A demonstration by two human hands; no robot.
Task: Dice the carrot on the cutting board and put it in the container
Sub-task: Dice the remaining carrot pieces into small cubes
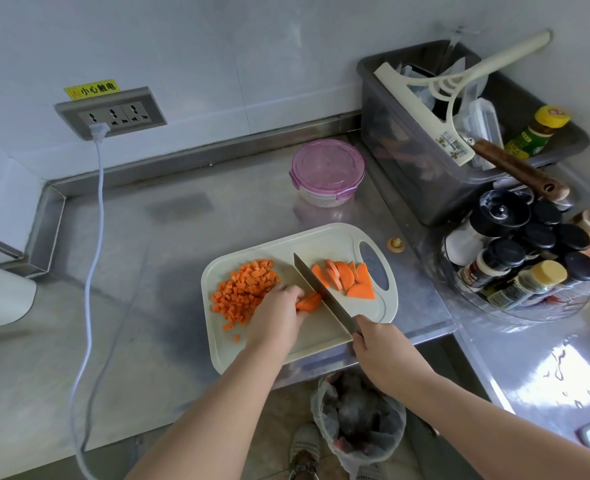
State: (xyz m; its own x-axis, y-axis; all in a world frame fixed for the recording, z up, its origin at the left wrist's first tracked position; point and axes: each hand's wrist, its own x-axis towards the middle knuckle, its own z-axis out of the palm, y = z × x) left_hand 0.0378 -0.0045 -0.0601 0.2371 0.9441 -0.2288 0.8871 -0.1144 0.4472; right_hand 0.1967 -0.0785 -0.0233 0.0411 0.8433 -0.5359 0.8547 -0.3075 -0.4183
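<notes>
Two hands: left hand [279, 311] pins carrot [309, 302], right hand [380, 348] grips knife [324, 292].

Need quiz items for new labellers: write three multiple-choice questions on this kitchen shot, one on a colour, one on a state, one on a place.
1. The container's lid is: A green; B pink; C black.
2. The right hand: A lies open; B holds the lid; C grips the knife.
3. The dice lie: A in the container; B on the board, left of the knife; C right of the knife.
Answers: 1 B, the lid looks pink-purple; 2 C, it is clenched at the blade's base; 3 B, the orange pile sits left of the blade.
</notes>
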